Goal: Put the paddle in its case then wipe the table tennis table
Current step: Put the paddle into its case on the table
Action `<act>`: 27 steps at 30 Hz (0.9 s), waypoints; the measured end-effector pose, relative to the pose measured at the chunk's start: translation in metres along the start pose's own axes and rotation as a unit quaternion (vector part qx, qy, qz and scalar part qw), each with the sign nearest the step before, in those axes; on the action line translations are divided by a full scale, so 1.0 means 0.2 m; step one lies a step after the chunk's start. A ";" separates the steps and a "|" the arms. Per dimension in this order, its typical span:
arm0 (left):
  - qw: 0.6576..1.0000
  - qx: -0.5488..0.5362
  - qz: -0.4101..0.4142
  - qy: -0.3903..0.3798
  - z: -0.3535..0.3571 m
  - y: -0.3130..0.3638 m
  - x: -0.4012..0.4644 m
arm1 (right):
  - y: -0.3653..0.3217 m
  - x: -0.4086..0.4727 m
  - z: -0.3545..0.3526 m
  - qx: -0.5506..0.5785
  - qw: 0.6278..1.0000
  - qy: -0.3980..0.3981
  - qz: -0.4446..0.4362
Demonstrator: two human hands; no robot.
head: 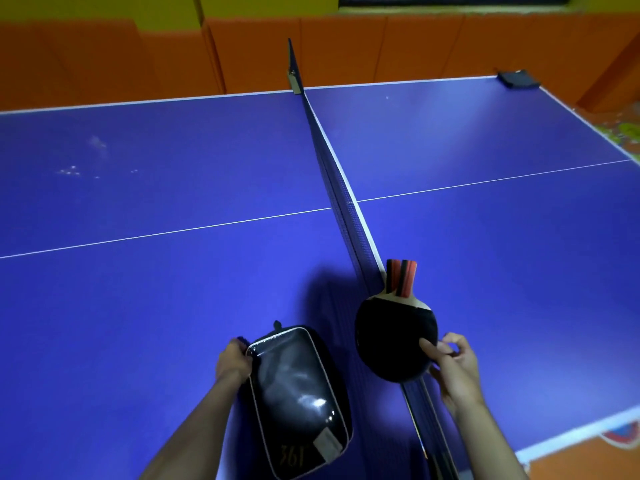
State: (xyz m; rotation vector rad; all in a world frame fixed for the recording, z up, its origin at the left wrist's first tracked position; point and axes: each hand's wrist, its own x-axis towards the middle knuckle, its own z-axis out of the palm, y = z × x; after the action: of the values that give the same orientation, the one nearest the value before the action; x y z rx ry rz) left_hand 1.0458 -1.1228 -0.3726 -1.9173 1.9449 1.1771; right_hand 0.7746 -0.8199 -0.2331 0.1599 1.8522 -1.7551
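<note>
So far neither step is done: the right hand [453, 367] pinches the black rubber blade of the red-handled paddle [396, 336] at five o'clock, above the dark net [341, 199], while the left hand [233, 363] grips the glossy black zip case [299, 398] at six o'clock on the blue counter [156, 299]. Casing remains; pale specks [74, 172] at ten o'clock await wiping.

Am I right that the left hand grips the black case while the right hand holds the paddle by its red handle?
Not by the handle. In the head view the right hand pinches the paddle by its black blade edge; the handle points away. The left hand does grip the case.
</note>
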 end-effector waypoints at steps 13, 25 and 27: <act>0.948 -0.257 -0.171 -0.073 0.06 -0.32 -0.37 | 0.02 -0.20 0.14 0.003 1.000 0.005 0.013; 1.000 0.007 0.008 0.015 -0.02 -0.19 -0.25 | 0.03 -0.33 0.04 -0.006 1.000 0.016 -0.004; 1.000 0.013 0.028 0.005 -0.03 -0.20 -0.25 | 0.02 -0.35 0.01 -0.005 1.000 0.017 -0.011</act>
State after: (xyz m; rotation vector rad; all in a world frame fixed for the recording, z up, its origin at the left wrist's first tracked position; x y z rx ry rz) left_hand 1.0926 -1.0829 -0.3547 -1.8710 2.0210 1.1527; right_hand 0.8345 -0.8009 -0.2023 0.1662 1.8932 -1.7671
